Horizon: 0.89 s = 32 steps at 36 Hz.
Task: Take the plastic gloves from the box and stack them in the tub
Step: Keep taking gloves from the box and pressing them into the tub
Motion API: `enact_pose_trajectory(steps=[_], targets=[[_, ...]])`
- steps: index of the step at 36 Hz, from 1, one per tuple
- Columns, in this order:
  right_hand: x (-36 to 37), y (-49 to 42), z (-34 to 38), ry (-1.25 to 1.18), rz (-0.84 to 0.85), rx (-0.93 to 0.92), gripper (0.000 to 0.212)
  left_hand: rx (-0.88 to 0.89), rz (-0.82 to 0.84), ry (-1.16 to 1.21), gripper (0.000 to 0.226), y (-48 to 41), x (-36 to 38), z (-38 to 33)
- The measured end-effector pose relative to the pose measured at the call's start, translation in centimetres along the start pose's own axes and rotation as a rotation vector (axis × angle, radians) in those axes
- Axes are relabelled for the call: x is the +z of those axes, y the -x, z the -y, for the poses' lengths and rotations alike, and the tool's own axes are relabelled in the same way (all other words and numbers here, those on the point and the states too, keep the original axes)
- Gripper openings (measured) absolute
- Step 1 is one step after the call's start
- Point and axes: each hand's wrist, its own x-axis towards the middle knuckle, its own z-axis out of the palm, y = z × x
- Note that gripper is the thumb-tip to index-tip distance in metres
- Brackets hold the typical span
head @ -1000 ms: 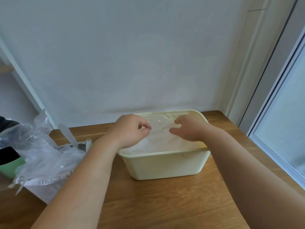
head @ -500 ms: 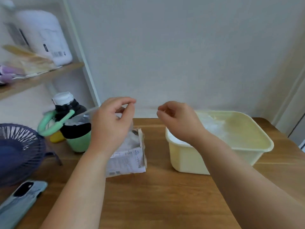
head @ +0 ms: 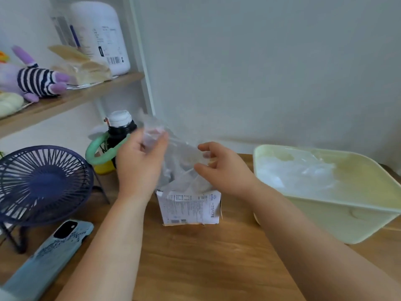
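The left hand [head: 141, 164] pinches the upper edge of a clear plastic glove [head: 180, 164] between thumb and curled fingers. The right hand [head: 225, 170], fingers also curled, pinches the film's right side. The glove hangs stretched between them, its lower end still in the open top of the white printed box [head: 191, 210]; the film is blurred, so it may be more than one glove. The box stands upright on the wooden table [head: 195, 261], directly below the hands. To its right, near but apart, sits the pale yellow tub [head: 321, 222] with a heap of clear gloves [head: 293, 172] in its left half. On the left are a dark bottle [head: 120, 129], a navy fan [head: 43, 183] and, nearest, a blue phone [head: 47, 255].
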Motion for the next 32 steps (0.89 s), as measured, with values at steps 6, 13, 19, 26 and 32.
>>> enact_pose_trajectory(steps=[6,13,19,26,32], targets=[[-2.3,0.3,1.4,-0.212,0.048,-0.019,0.061,0.032,0.045,0.586,0.01,-1.5,-0.4,-3.1],[-6.2,1.1,1.0,-0.858,0.122,0.066,0.059,-0.204,0.575,0.559,0.012,0.5,3.0,-4.9],[-9.7,2.7,-2.2,-0.768,0.018,0.233,0.08,-0.319,0.788,0.68,0.034,2.1,6.2,-5.4],[-13.8,4.3,-4.6,-0.96,0.007,0.318,0.093,-0.34,1.061,0.75,0.033,2.7,10.5,-6.4],[-17.0,5.7,-6.1,-0.766,-0.284,0.285,0.014,-0.469,0.925,0.463,0.022,2.1,13.8,-6.0]])
